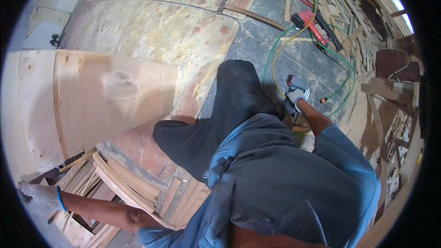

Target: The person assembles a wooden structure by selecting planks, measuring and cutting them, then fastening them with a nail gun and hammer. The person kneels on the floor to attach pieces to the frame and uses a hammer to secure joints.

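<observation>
My right hand (295, 95), in a white glove, is closed round a grey and black nail gun (297, 82) low over the floor to my right. A yellow hose (274, 64) runs close by it. At the far left my left hand (42, 197), in a white glove with a blue cuff, reaches out beside a pale plywood panel (115, 80) and above stacked wood strips (126, 183). Its fingers are dim and distorted at the picture's rim, so its grip does not show.
A red and black nail gun (317, 30) lies on the floor ahead to the right, among green hoses (344, 59). A hammer (255, 17) lies left of it. Piled wood scraps (353, 4) line the right side. Large worn boards (151, 23) cover the floor ahead.
</observation>
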A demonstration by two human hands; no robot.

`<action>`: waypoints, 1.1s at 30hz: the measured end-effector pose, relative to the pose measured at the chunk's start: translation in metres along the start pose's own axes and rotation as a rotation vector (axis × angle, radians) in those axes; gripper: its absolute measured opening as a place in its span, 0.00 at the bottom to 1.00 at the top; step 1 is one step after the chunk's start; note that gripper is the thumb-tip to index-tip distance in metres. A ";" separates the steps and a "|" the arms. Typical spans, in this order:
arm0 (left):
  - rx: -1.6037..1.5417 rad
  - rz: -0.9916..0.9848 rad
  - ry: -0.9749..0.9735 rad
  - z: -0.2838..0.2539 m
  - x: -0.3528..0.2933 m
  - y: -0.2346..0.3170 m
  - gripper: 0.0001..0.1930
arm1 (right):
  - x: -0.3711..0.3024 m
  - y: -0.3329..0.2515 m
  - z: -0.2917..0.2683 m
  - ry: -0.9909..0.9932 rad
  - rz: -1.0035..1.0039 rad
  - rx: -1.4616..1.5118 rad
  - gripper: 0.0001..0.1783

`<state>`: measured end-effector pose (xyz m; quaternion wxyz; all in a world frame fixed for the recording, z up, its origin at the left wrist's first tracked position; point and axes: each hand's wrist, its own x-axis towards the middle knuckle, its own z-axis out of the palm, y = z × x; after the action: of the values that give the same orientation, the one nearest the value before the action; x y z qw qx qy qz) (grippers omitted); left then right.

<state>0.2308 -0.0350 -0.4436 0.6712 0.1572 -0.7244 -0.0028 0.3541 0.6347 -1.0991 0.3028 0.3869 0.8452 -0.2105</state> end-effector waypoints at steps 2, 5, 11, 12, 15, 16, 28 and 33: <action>-0.002 0.027 0.009 0.002 -0.003 -0.004 0.19 | -0.003 -0.009 -0.015 -0.055 -0.023 -0.032 0.28; 0.010 0.071 0.008 0.005 -0.008 -0.015 0.18 | -0.019 -0.052 -0.067 -0.006 -0.168 -0.225 0.26; 0.066 0.069 0.053 -0.029 0.009 -0.039 0.16 | 0.002 -0.187 -0.131 0.106 -0.541 -0.022 0.22; -0.070 -0.038 0.077 -0.003 -0.010 -0.038 0.15 | 0.058 -0.170 -0.126 0.276 -0.512 -0.057 0.22; -0.048 0.216 0.086 -0.009 -0.011 0.021 0.17 | 0.169 -0.188 -0.111 0.363 -0.538 -0.110 0.31; 0.023 0.367 0.059 -0.021 -0.014 0.031 0.19 | 0.178 -0.204 -0.118 0.384 -0.506 -0.178 0.31; 0.335 0.773 -0.023 0.037 0.020 0.065 0.20 | 0.222 -0.269 -0.101 0.251 -0.560 -0.408 0.27; 0.090 0.429 -0.003 0.051 0.020 0.080 0.21 | 0.212 -0.280 -0.070 -0.011 -0.588 0.103 0.26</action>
<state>0.1622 0.0260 -0.4116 0.6476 0.0294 -0.7416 0.1724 0.0011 0.6158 -1.1569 0.2133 0.1391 0.9075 -0.3341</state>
